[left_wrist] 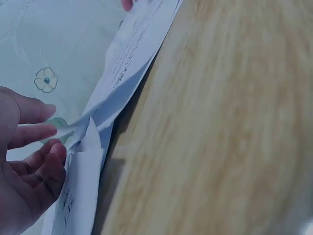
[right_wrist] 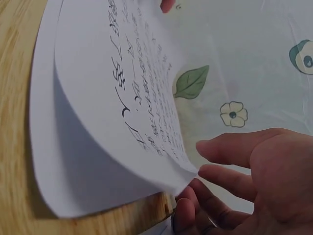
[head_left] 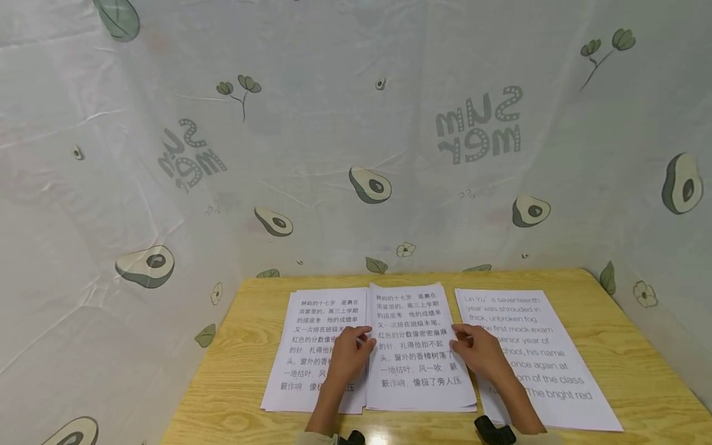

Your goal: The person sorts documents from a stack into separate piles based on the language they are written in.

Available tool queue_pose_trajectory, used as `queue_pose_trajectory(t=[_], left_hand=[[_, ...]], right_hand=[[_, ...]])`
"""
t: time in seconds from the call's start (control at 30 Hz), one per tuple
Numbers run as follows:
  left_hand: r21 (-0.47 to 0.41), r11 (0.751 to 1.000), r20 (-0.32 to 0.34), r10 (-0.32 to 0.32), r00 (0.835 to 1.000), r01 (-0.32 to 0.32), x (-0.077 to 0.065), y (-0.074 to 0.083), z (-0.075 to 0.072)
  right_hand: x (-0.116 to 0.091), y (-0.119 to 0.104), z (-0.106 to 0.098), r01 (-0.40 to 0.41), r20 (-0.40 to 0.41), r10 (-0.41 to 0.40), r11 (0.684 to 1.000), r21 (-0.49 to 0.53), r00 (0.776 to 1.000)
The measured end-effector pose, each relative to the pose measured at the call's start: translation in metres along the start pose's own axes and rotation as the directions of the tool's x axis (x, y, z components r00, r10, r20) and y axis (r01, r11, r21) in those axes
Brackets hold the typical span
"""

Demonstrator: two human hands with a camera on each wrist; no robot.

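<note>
A middle stack of printed paper sheets (head_left: 411, 346) lies on the wooden table between both hands. At its left edge is my left hand (head_left: 349, 355), which also overlaps the left paper stack (head_left: 286, 371). In the left wrist view the left hand's fingers (left_wrist: 36, 134) touch a paper edge, with the thumb apart. My right hand (head_left: 483, 353) is at the middle stack's right edge, above the English-printed sheets (head_left: 556, 383). Its fingertips touch the lifted, curving edge of the top sheet (right_wrist: 117, 142) in the right wrist view. There the right thumb stands off the paper.
Light wood-grain table (head_left: 222, 371) carries the three paper stacks side by side. Behind and beside it hangs a pale curtain (head_left: 311, 154) printed with avocados, leaves and flowers. Dark wrist straps (head_left: 494, 431) show at the lower edge.
</note>
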State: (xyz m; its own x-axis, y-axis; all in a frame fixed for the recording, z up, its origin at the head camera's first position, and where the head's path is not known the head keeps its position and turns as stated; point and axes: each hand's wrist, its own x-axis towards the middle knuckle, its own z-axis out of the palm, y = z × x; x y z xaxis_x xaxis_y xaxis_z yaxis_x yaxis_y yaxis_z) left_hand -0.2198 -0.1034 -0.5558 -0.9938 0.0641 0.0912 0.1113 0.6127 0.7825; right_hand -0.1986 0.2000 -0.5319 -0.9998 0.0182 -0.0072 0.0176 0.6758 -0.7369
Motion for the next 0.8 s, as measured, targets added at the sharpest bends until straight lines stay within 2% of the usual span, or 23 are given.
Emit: queue_pose_trajectory(t=[0.2, 0.33, 0.5, 0.6, 0.8], left_hand=[[-0.056, 0.998, 0.007, 0.002, 1.000, -0.002, -0.002, 0.010, -0.002], [-0.089, 0.996, 0.022, 0.026, 0.999, -0.024, -0.005, 0.013, 0.000], [-0.093, 0.995, 0.034, 0.031, 0.999, -0.028, -0.007, 0.013, 0.003], [-0.105, 0.994, 0.032, 0.012, 0.999, -0.009, -0.008, 0.013, 0.005], [-0.142, 0.990, 0.002, 0.015, 1.000, -0.014, -0.006, 0.012, 0.002]], right_hand=[[0.000, -0.008, -0.002, 0.011, -0.002, -0.011, 1.000, 0.025, 1.000], [-0.002, -0.009, -0.002, 0.008, -0.004, -0.008, 0.998, 0.059, 1.000], [-0.006, -0.007, -0.004, 0.006, -0.022, -0.004, 0.996, 0.091, 1.000], [-0.007, -0.005, -0.006, 0.010, -0.037, -0.007, 0.995, 0.097, 0.999], [-0.004, -0.003, -0.012, 0.016, -0.062, -0.008, 0.992, 0.123, 0.998]])
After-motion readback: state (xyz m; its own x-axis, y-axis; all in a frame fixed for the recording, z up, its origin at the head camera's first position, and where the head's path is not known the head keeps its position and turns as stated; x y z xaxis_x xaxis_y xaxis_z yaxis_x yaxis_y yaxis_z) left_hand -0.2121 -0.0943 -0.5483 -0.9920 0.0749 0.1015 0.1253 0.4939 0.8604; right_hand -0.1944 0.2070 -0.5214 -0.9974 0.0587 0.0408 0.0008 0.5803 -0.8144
